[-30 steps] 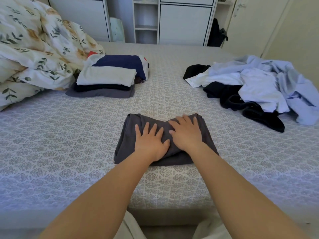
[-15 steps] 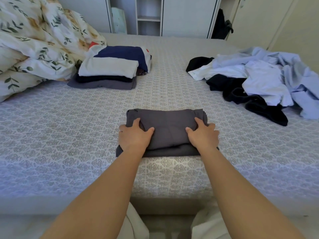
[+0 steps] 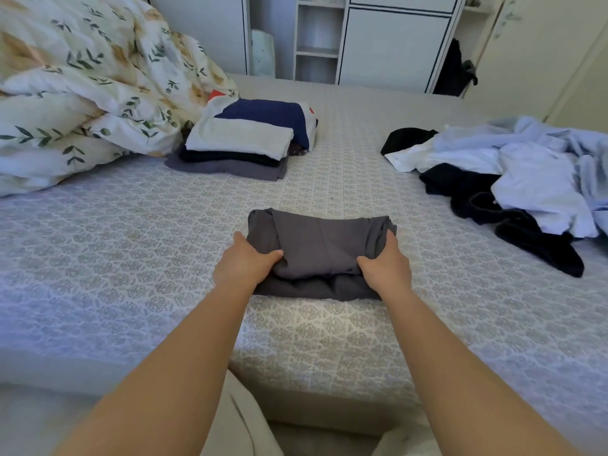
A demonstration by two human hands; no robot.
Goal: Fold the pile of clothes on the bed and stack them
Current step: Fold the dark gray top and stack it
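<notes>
Hands [image 3: 245,263] newly gripping garment [image 3: 320,246] beside pile [image 3: 513,179]

— Inspector A: Both forearms bare, extended forward, converging slightly. Left hand [image 3: 245,263]: thumb on top, pointing inward, fingers tucked under the left edge of the folded grey garment [image 3: 320,248].

— Inspector B: Confirmed. Right hand [image 3: 386,269] mirrors it at the right edge, thumb on top. Fingers beneath are hidden; they appear curled in a grip, though not verifiable.
</notes>
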